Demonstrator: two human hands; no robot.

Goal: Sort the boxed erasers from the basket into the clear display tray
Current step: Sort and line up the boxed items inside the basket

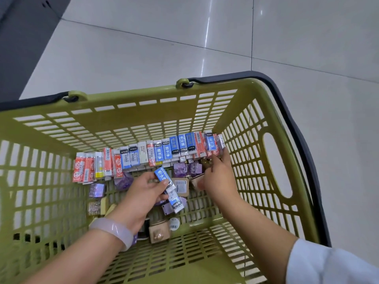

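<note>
An olive-green slatted plastic shopping basket point(131, 111) with dark handles stands on a pale tiled floor point(143, 48). Along its far wall stands a long row of boxed erasers point(151, 154): red-and-white sleeves with barcodes at the left end, blue-and-white sleeves with large white Chinese characters through the middle and right, and one plain white box among them; the smaller print is too fine to read. The left hand point(143, 191), its wrist ringed by a pale lilac bangle point(114, 232), has its fingers and thumb curled round a blue-and-white boxed eraser point(164, 178) that bears the same white characters, held tilted just in front of the row; a second blue-and-white box point(176, 200) slants just below the thumb, and whether the hand also holds it cannot be told. The right hand point(219, 179), in a white sleeve point(328, 263), reaches to the right end of the row, its fingertips point(224, 153) touching the last boxes there, fingers partly bent and narrow. Between the hands lie small purple packets point(186, 169) and brown cardboard boxes point(181, 186), one with a printed label too small to read. A round barcode sticker point(174, 224) sits near the basket's front.
</note>
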